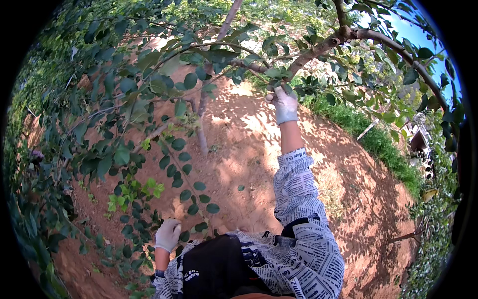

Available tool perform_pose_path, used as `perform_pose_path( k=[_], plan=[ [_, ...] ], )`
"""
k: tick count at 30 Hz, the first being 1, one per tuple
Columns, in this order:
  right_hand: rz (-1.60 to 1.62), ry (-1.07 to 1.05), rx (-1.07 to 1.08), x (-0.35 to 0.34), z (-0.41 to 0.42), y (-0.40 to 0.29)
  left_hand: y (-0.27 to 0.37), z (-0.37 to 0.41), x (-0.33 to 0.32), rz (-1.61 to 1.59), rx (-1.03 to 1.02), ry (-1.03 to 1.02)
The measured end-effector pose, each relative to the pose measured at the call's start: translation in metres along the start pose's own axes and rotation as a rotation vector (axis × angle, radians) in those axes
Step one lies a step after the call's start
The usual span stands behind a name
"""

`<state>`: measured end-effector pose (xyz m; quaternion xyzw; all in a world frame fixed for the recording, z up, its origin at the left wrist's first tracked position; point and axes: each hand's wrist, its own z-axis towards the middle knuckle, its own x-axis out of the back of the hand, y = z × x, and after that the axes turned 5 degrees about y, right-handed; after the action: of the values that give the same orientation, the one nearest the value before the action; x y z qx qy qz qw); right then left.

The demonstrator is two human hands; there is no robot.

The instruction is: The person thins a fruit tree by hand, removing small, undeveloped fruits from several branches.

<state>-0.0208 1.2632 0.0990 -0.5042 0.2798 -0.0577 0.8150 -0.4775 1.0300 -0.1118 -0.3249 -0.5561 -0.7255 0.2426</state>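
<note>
My right hand (pixel 286 104), in a pale work glove, is raised at arm's length to a tree branch (pixel 313 54). Its fingers are curled at a leafy twig (pixel 277 75) just below the fork, and leaves cover part of the fingertips. Low on the left, my left hand (pixel 168 234) wears a similar pale glove, with its back towards me. Its fingers bend away from view, so whether anything lies within them is hidden. Beside it hangs a thin leafy shoot (pixel 188 177) with rounded green leaves.
A thick limb (pixel 401 50) arches over the upper right. Dense foliage (pixel 108 157) fills the left side. A slender trunk (pixel 202 127) rises from reddish bare soil (pixel 239 149). Grass (pixel 388 162) edges the ground at right, near a pale stick (pixel 368 129).
</note>
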Motion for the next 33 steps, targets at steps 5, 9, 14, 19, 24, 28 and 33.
perform_pose_path(
  k=[5, 9, 14, 19, 24, 28, 33],
  plan=[
    [-0.203, -0.049, -0.113, 0.008, 0.000, 0.012, 0.004, -0.001, 0.001, -0.009, -0.004, -0.003],
    [-0.202, -0.036, -0.166, 0.015, -0.013, 0.026, 0.006, -0.004, 0.004, -0.006, 0.008, -0.003],
    [-0.250, -0.058, -0.235, 0.027, -0.029, 0.051, 0.003, -0.004, 0.004, -0.008, 0.052, -0.009],
    [-0.326, -0.098, -0.322, 0.029, -0.048, 0.072, 0.003, -0.005, 0.006, 0.011, 0.045, -0.025],
    [-0.389, -0.087, -0.381, 0.037, -0.071, 0.090, 0.004, -0.004, 0.006, -0.023, 0.040, -0.010],
    [-0.380, -0.078, -0.458, 0.049, -0.094, 0.105, 0.005, -0.003, 0.007, -0.003, 0.058, -0.025],
    [-0.395, -0.098, -0.500, 0.063, -0.130, 0.119, 0.004, -0.004, 0.007, -0.012, 0.089, -0.059]
  ],
)
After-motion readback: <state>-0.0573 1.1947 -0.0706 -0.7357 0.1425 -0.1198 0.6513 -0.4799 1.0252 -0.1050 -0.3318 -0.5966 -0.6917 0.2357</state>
